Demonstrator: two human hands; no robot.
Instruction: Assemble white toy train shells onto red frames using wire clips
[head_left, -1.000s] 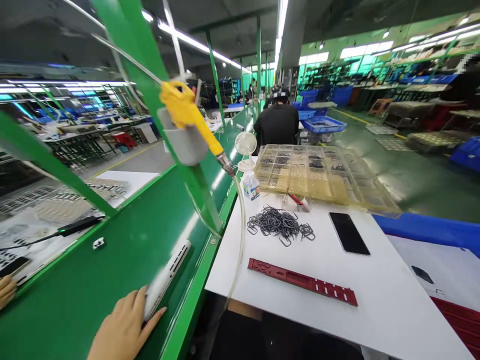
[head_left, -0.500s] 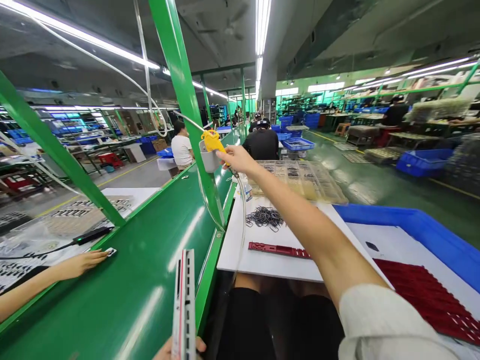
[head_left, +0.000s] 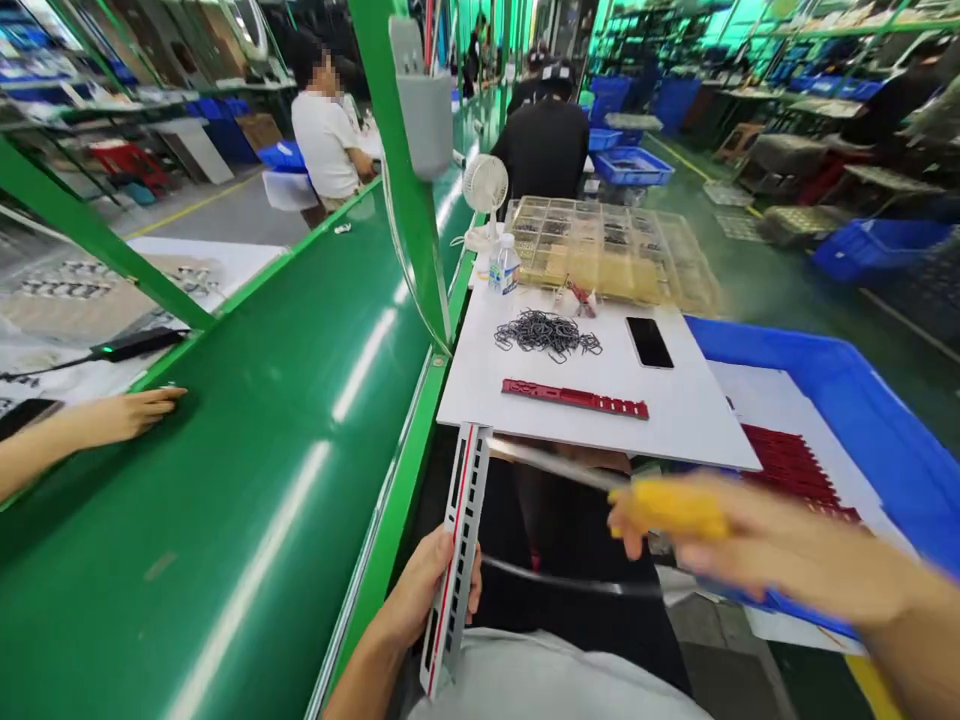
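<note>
My left hand (head_left: 427, 590) is wrapped round a long pale grey slotted bar (head_left: 459, 560) with a red line along it, held tilted above my lap. My right hand (head_left: 780, 545), smeared by motion, grips a yellow air blow gun (head_left: 675, 507). Its thin nozzle (head_left: 551, 460) points left, toward the bar's upper end; whether they touch I cannot tell. A clear hose (head_left: 577, 583) runs below the gun. On the white board (head_left: 480, 385) ahead lie a dark red slotted bar (head_left: 574, 398) and a heap of dark wire hooks (head_left: 544, 333).
A phone (head_left: 649, 342), a bottle (head_left: 505, 265), a small fan (head_left: 486, 183) and a clear compartment box (head_left: 615, 250) stand or lie ahead. At right is a blue bin (head_left: 832, 365) with red bars. Left runs a green conveyor (head_left: 247, 480); a co-worker's hand (head_left: 127, 415) rests at its far edge.
My right hand has taken the yellow air blow gun from the grey holder on the post and brought it down to the right. The pale bar has come up and rightward; my view tilted down.
</note>
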